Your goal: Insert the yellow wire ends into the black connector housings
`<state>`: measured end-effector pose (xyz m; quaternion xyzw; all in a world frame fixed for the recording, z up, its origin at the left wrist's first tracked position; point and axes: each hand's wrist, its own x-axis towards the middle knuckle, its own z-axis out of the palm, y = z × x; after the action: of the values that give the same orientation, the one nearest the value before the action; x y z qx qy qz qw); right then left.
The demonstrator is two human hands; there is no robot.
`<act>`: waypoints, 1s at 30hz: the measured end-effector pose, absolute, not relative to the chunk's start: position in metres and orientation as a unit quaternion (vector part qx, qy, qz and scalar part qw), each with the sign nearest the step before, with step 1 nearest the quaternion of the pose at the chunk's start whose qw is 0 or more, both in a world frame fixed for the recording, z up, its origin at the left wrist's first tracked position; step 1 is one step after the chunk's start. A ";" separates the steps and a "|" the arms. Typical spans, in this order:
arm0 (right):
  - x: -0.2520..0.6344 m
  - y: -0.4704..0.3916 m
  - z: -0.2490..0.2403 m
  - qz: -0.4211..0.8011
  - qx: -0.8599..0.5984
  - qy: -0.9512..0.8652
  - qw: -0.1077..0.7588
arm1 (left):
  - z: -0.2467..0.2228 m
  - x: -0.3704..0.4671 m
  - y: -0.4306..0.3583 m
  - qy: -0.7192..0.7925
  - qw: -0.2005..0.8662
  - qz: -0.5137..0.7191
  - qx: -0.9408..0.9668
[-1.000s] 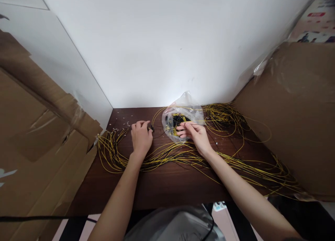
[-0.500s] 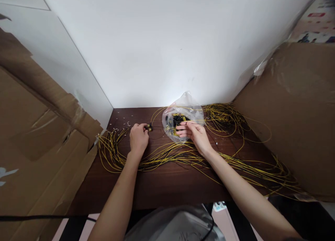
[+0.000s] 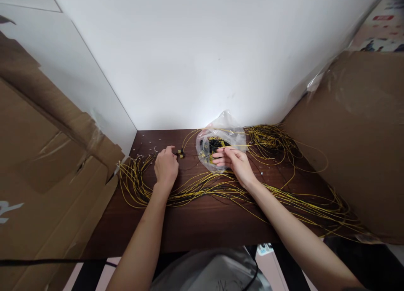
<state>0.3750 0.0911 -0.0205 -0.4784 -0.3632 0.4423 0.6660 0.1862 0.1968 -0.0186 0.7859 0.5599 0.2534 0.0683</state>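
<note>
My left hand (image 3: 166, 166) rests palm down at the left of the dark table, beside a small black-and-yellow part (image 3: 181, 153); whatever lies under its curled fingers is hidden. In front of a clear plastic bag (image 3: 234, 133), my right hand (image 3: 235, 159) pinches a thin yellow wire between thumb and forefinger, its other fingers stretched out. Small black and yellow pieces (image 3: 216, 143) fill the bag. A long bundle of yellow and black wires (image 3: 202, 189) runs across the table below both hands.
A tangled coil of yellow wire (image 3: 268, 139) lies right of the bag. Small whitish bits are scattered at the table's back left. Cardboard boxes stand at the left (image 3: 47, 169) and right (image 3: 356, 135). Behind rises a white wall (image 3: 195, 59).
My left hand has shifted slightly left and its forefinger has lifted away from the black-and-yellow part, which shows more fully. The right hand has hardly moved.
</note>
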 end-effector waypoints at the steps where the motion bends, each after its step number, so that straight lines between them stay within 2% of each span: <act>1: 0.375 0.091 -0.021 0.443 -0.479 -0.363 0.665 | -0.019 0.186 0.197 0.557 0.070 0.253 0.788; 13: 0.376 0.091 -0.021 0.443 -0.482 -0.367 0.661 | -0.022 0.184 0.197 0.532 0.069 0.278 0.797; 24: 0.375 0.091 -0.020 0.449 -0.476 -0.364 0.663 | -0.026 0.185 0.199 0.526 0.064 0.253 0.809; 30: 0.376 0.091 -0.020 0.446 -0.471 -0.367 0.666 | -0.025 0.186 0.200 0.510 0.079 0.288 0.807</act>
<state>0.3758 0.0909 -0.0196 -0.4713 -0.3667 0.4463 0.6665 0.1861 0.1996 -0.0254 0.8065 0.5101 0.2882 0.0791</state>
